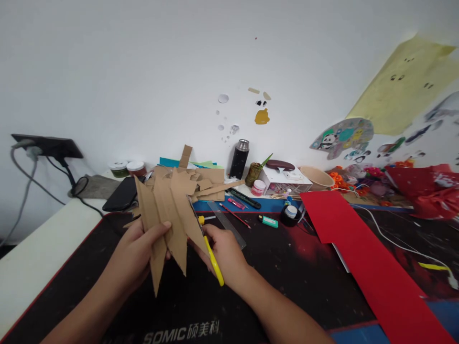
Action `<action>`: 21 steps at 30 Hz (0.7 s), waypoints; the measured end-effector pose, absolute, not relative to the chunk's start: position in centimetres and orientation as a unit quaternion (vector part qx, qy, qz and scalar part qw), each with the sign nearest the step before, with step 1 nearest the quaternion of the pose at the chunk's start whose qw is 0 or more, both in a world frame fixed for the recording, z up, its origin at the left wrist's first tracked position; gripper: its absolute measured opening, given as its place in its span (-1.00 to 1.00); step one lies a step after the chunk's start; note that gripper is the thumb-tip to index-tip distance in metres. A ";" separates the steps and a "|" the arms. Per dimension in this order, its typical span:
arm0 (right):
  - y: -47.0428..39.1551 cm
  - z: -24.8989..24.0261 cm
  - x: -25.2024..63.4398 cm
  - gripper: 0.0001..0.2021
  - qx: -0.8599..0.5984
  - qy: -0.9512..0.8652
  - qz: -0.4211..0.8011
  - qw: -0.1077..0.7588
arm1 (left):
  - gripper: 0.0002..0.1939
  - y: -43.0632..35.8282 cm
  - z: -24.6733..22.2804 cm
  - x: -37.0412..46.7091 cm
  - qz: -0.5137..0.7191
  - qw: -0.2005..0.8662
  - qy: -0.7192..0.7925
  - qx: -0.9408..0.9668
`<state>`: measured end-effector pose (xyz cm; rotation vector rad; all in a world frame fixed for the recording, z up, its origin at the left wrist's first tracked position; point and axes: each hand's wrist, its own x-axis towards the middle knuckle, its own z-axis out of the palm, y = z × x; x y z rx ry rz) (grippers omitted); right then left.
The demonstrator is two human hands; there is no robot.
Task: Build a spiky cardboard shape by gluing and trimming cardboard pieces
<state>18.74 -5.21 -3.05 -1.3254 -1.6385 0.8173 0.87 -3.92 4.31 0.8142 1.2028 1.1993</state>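
i find the left hand with fingers clamped on pointed cardboard above the desk, and the right hand with fingers wrapped round yellow-handled scissors at its edge. risk: a slipping left grip could misdirect the blade.

We're seeing brown cardboard, pointed strips fanning toward near side; yellow-handled scissors slanting along its right edge.

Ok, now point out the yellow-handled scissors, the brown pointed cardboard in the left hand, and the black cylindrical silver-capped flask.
Yellow-handled scissors [214, 262]: head view, on the yellow handle.
Brown pointed cardboard [176, 231]: head view, on a middle strip.
Black cylindrical flask [239, 163]: head view, on the dark body.
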 end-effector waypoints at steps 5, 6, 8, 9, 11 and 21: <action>-5.1 -3.0 18.7 -0.81 -0.532 -0.649 0.336 0.427 | -0.76 -3.9 4.1 0.9 0.520 0.588 0.513 0.348; -5.1 -3.0 18.7 -0.81 -0.534 -0.647 0.336 0.428 | -0.75 -3.9 4.2 1.0 0.521 0.588 0.511 0.349; -5.2 -2.8 18.6 -0.83 -0.537 -0.645 0.333 0.429 | -0.71 -4.0 4.2 1.0 0.523 0.588 0.510 0.347; -5.2 -2.7 18.6 -0.84 -0.538 -0.644 0.332 0.431 | -0.69 -4.0 4.2 1.0 0.525 0.587 0.510 0.345; -5.2 -2.5 18.7 -0.86 -0.541 -0.643 0.331 0.430 | -0.65 -4.0 4.2 1.0 0.527 0.586 0.515 0.338; -4.9 -2.7 19.2 -0.68 -0.531 -0.619 0.406 0.412 | -0.59 -3.0 3.9 0.9 0.558 0.572 0.508 0.322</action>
